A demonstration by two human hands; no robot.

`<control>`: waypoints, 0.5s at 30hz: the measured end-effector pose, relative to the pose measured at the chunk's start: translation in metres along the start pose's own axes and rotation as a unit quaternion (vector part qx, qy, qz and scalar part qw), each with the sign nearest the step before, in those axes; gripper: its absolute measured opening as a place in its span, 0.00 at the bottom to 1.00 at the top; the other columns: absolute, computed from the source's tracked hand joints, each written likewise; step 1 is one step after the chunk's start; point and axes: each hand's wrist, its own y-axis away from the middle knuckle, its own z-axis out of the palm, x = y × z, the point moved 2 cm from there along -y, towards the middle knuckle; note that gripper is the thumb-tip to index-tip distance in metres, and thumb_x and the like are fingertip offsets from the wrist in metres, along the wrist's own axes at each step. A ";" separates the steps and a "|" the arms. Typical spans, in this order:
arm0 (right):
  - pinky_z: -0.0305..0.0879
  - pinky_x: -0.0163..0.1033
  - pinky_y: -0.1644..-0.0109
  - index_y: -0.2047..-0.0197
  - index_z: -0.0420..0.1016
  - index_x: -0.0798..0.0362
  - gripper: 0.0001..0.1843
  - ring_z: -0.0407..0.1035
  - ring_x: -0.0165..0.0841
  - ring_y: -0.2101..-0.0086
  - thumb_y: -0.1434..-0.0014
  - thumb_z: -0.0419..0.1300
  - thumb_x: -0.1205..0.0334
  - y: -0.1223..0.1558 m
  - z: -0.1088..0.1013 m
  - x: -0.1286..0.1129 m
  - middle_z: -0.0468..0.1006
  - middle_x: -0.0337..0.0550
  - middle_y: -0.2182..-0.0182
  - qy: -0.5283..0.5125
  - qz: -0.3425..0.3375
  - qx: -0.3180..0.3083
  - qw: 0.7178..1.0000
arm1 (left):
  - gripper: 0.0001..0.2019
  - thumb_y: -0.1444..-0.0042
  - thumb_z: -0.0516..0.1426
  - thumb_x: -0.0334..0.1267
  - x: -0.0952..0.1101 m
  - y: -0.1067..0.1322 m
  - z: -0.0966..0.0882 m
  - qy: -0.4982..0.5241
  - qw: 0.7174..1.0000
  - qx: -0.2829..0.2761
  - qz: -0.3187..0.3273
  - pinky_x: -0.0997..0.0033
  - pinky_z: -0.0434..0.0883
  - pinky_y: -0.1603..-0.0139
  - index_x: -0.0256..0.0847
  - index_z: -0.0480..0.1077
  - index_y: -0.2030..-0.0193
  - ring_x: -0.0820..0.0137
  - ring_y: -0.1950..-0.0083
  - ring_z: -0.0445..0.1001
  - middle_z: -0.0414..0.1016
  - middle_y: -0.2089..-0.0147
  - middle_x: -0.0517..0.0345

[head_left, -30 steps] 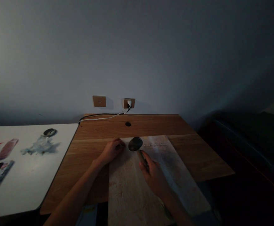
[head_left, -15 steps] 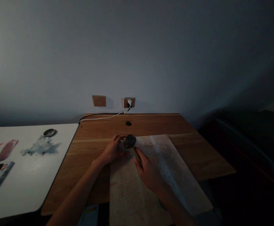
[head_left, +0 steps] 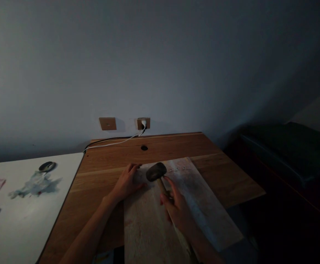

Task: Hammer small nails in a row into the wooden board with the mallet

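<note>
A pale worn board (head_left: 203, 205) lies on the wooden desk (head_left: 116, 161) and reaches over its near edge. My right hand (head_left: 177, 209) is closed around the wooden handle of a black rubber mallet (head_left: 156, 171), whose head hangs just above the board's far left corner. My left hand (head_left: 127, 182) rests at that far left corner, beside the mallet head, fingers curled on the board's edge. Whether they pinch something small there is hidden in the dim light.
A white table (head_left: 25, 209) adjoins the desk on the left, with a small dark round object (head_left: 47, 166) and printed sheets on it. A white plug and cable (head_left: 113, 142) run from a wall socket (head_left: 143, 123). A dark bench (head_left: 286, 154) stands on the right.
The mallet head dipped to the board's far left corner half a second ago and has since lifted and shifted right. My left hand stayed at the corner. The view shifted slightly.
</note>
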 end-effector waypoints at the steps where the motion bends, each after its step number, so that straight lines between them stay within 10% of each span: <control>1: 0.54 0.32 0.87 0.28 0.53 0.48 0.37 0.59 0.26 0.87 0.36 0.54 0.46 0.008 -0.006 0.007 0.74 0.34 0.71 -0.057 0.036 0.024 0.997 | 0.36 0.50 0.69 0.45 0.000 0.000 0.000 -0.005 1.000 0.000 -0.003 0.52 0.72 0.39 0.45 0.64 0.34 0.54 0.41 0.72 0.67 0.40 0.47; 7: 0.60 0.32 0.85 0.28 0.49 0.44 0.45 0.65 0.30 0.85 0.42 0.60 0.38 0.048 -0.039 0.051 0.72 0.30 0.76 -0.188 0.121 0.189 0.956 | 0.31 0.46 0.66 0.45 -0.002 0.001 0.001 -0.021 0.999 0.015 0.019 0.51 0.71 0.37 0.47 0.66 0.36 0.54 0.40 0.72 0.68 0.41 0.48; 15: 0.77 0.40 0.68 0.24 0.43 0.47 0.50 0.80 0.42 0.65 0.39 0.57 0.34 0.042 -0.055 0.071 0.83 0.43 0.62 -0.020 0.058 0.221 0.973 | 0.19 0.40 0.61 0.43 0.001 0.004 -0.002 -0.044 0.997 0.042 0.040 0.54 0.72 0.40 0.45 0.71 0.42 0.57 0.43 0.72 0.71 0.45 0.49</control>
